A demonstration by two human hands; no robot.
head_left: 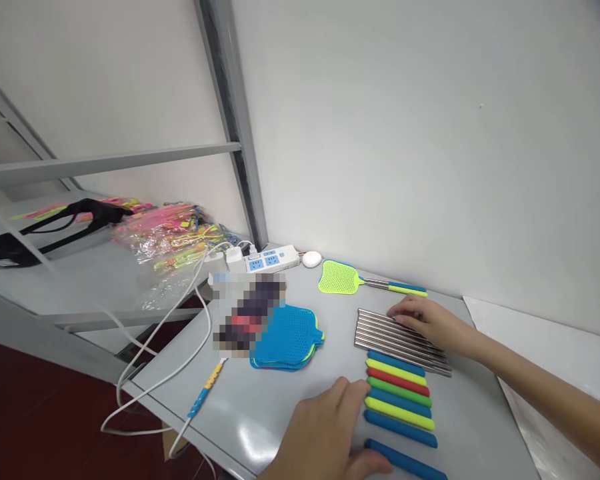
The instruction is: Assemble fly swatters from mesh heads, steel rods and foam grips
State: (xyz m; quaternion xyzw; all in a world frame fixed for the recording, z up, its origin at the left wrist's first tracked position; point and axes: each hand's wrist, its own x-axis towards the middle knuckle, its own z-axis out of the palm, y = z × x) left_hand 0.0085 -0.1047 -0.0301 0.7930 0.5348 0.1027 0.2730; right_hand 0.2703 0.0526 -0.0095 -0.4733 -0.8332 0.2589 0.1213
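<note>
My right hand (425,320) is over a row of slim metal rods (380,333), its fingers curled and pinched at the far rods. Just below the rods lies a row of flat coloured handle sleeves (399,401) in blue, yellow, red and green. My left hand (325,427) is at their left ends, fingertips close to the green sleeve and thumb apart near the lowest blue sleeve (405,460), which lies a little away from the others. A stack of fly swatter heads (287,340), blue on top, rests left of the rods.
Fly swatters (340,277) with yellow and blue parts lie by the wall. Behind the stack are a power strip (273,260), a white round object (311,259) and a pixelated item (250,313). White cables (207,333) hang over the left edge. Bagged colourful items (175,230) fill the shelf.
</note>
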